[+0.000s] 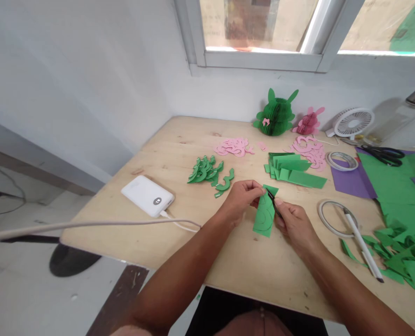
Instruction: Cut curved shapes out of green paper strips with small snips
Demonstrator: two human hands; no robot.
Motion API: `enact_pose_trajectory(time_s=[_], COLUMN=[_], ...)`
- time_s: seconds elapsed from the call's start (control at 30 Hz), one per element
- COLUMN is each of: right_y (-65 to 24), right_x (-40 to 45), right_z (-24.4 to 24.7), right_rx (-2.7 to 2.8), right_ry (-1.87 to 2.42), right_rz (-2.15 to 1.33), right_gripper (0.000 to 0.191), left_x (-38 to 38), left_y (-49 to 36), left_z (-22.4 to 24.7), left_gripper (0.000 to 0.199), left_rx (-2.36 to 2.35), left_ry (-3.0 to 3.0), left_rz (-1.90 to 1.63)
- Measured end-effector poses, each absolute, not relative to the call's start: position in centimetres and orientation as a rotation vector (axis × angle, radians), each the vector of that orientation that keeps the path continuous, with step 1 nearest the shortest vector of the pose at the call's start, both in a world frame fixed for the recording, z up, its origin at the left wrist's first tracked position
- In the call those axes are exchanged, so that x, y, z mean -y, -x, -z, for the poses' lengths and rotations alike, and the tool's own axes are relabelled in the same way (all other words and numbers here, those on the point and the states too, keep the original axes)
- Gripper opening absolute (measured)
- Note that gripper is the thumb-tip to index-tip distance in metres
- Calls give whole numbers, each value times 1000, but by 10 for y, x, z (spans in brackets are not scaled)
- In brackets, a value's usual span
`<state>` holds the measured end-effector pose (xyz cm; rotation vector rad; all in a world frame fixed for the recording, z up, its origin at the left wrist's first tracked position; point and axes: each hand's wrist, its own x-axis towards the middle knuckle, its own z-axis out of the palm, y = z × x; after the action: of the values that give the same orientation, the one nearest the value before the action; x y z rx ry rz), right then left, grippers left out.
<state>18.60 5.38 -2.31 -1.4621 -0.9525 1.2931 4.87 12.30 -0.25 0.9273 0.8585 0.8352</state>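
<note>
My left hand (245, 197) pinches the upper left edge of a green paper strip (264, 217), which has curved outlines drawn on it. In my right hand (293, 221) is a small pair of dark scissors (270, 196), its blades at the strip's top right part; the handles are mostly hidden by my fingers. Beyond my hands lies a stack of folded green paper strips (287, 169). Left of them is a pile of curved green paper cutouts (204, 169), with a loose green cutout (225, 183) nearer my left hand.
A white power bank (147, 196) with a cable lies left. Pink cutouts (233, 146) and a green paper figure (276, 116) stand farther back. To the right are a pen (363, 247), a tape roll (342, 161), black scissors (384, 154), a fan (353, 122) and green scraps (403, 256).
</note>
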Motion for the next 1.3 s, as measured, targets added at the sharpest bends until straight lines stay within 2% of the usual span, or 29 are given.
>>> enact_pose_trajectory(time_s=[1.3], right_y=[-185], right_x=[-54], right_z=[21], right_rx=[999], right_ry=[1487], right_rz=[-1266], right_gripper=[60], left_x=[-123], left_y=[-44], left_z=[-1], left_gripper=[16], left_rx=[-850], left_ry=[-986], left_rz=[-802])
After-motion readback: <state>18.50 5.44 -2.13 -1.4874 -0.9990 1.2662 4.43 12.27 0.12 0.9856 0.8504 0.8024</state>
